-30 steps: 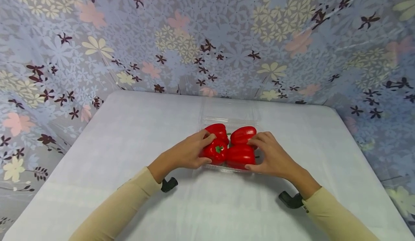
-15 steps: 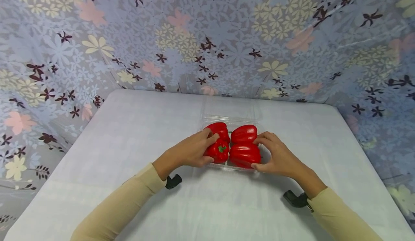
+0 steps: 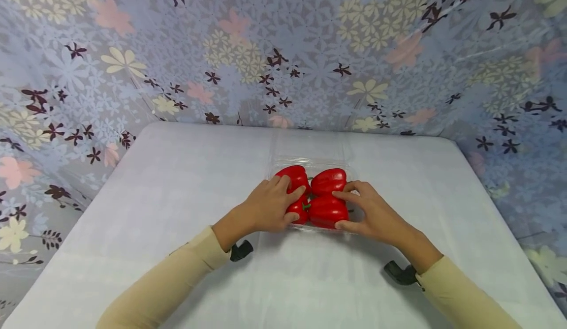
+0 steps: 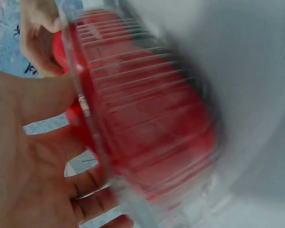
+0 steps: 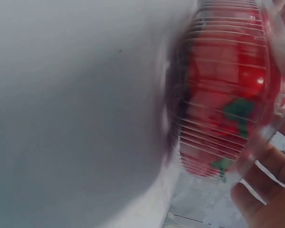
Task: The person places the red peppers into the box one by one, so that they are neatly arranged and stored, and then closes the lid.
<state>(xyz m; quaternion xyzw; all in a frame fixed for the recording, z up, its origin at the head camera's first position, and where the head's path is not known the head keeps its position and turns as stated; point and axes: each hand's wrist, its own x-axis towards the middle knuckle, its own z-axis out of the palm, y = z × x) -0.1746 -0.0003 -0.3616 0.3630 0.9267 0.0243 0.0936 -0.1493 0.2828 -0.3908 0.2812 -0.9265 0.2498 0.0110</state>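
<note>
Several red bell peppers lie in two rows inside a clear plastic clamshell box (image 3: 315, 229). My left hand (image 3: 268, 205) holds the front left pepper (image 3: 302, 215) between thumb and fingers and partly covers the back left pepper (image 3: 298, 172). The front left pepper's green stem points right. Around the front right pepper (image 3: 329, 213) curl the thumb and fingers of my right hand (image 3: 374, 212), at its right end. A back right pepper (image 3: 329, 180) lies behind it. In the left wrist view, the ribbed box wall (image 4: 147, 95) shows the red peppers through it.
The box's transparent lid (image 3: 310, 146) lies folded back on the white-covered table (image 3: 199, 166). Floral fabric (image 3: 248, 48) hangs beyond the table's far edge. A black wrist mount (image 3: 400, 273) sticks out under the right wrist, another mount (image 3: 241, 251) under the left.
The front left pepper has been turned by my left hand: its stem faced up and now points right. My left hand reaches further over it. The right hand stays at the front right pepper.
</note>
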